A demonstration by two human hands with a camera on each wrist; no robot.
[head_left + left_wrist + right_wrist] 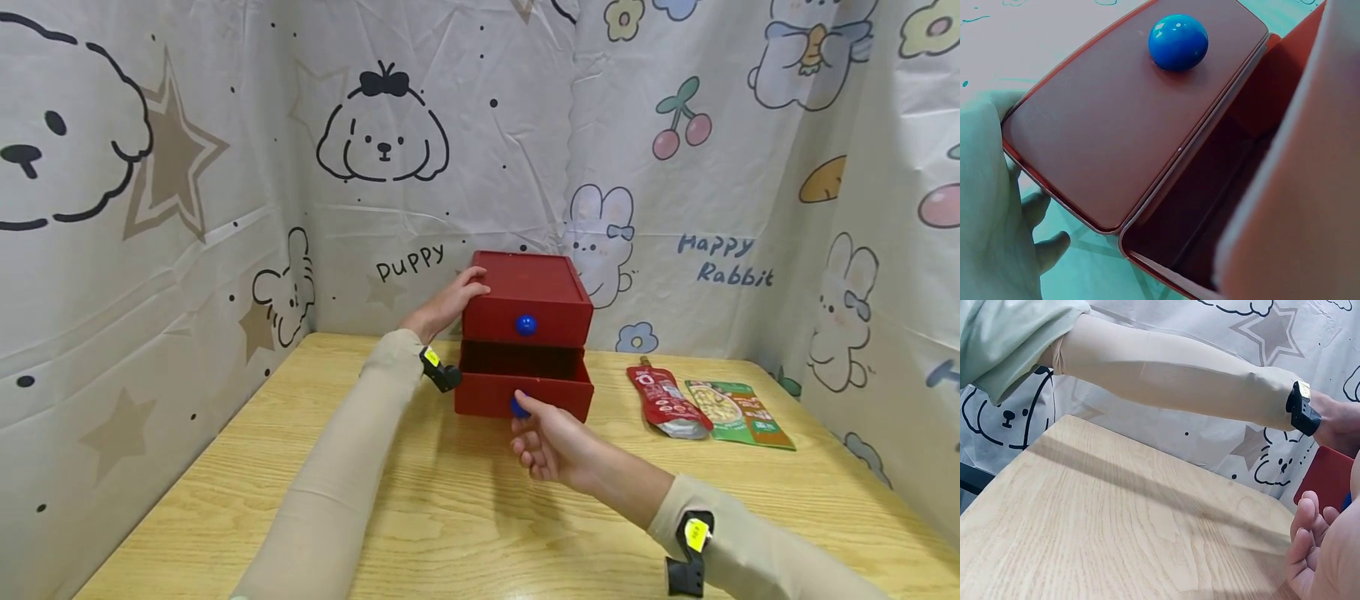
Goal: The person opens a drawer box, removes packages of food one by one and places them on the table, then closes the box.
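Observation:
A red two-drawer box (531,279) stands on the table. My left hand (450,304) holds its upper left corner, with some fingers over the top and others along the left side in the left wrist view. The upper drawer (487,321) is closed, and its round blue knob (1178,42) shows clearly. The lower drawer (480,396) is pulled out, with its dark inside visible. My right hand (555,446) pinches the lower drawer's blue knob (519,407) between thumb and forefinger, the other fingers curled below. The right wrist view shows these fingers (1300,550) beside the box.
To the right of the box lie a red pouch (667,400) with a spout and a green and orange food packet (738,412), their edges close together. A printed white curtain (480,167) surrounds the wooden table (450,517) at the back and sides.

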